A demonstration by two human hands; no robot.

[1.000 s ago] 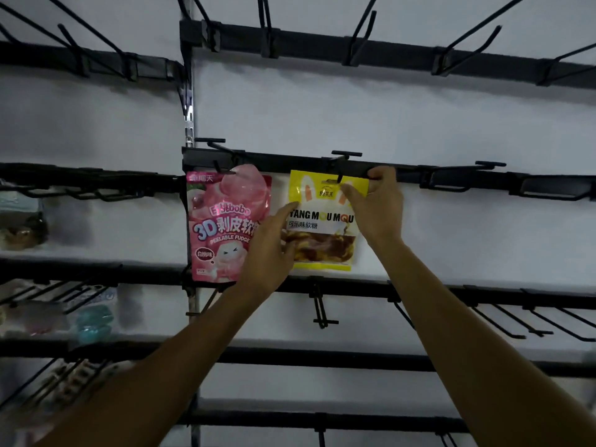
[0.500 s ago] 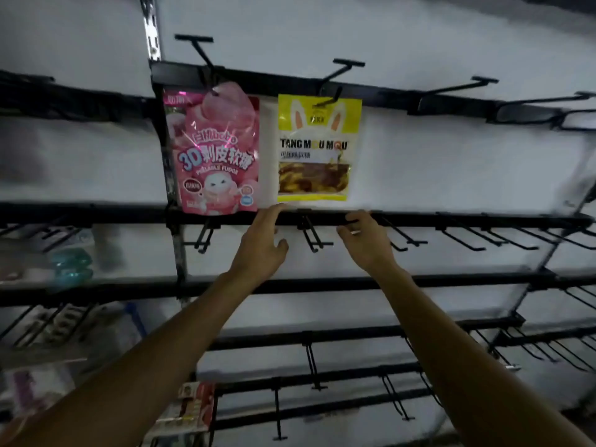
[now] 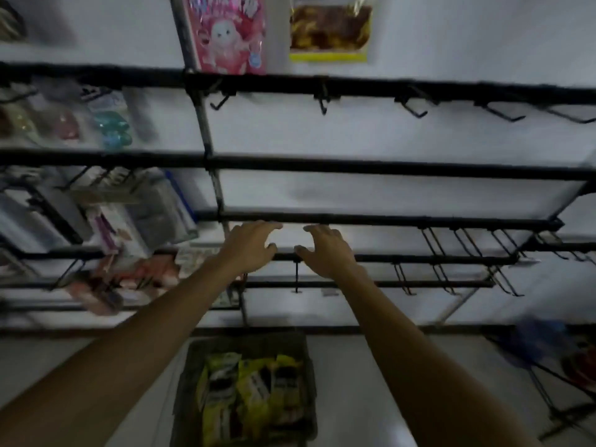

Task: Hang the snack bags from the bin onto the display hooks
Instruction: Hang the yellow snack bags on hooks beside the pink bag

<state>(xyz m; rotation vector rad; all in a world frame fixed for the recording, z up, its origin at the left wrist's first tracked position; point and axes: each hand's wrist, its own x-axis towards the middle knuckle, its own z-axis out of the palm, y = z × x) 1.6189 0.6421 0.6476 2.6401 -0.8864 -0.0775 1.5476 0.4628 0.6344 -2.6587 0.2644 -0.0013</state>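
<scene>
A pink snack bag (image 3: pixel 230 33) and a yellow snack bag (image 3: pixel 329 30) hang side by side on the rack at the top edge of the view. Far below them, on the floor, a dark bin (image 3: pixel 309 379) holds several yellow snack bags (image 3: pixel 251 391). My left hand (image 3: pixel 250 248) and my right hand (image 3: pixel 324 250) hover side by side in front of the lower black bars, fingers relaxed, holding nothing. Bare black hooks (image 3: pixel 416 109) stick out from the bar under the hung bags.
The left section of the rack holds blurred packaged goods (image 3: pixel 106 124) on several rows. Rows of bare hooks (image 3: pixel 467 243) fill the right side. A blue object (image 3: pixel 541 340) and a dark stand sit at the lower right on the floor.
Both hands let go of the yellow bag, which stays hanging, and dropped down the rack. The view tilted downward, bringing the bin into sight.
</scene>
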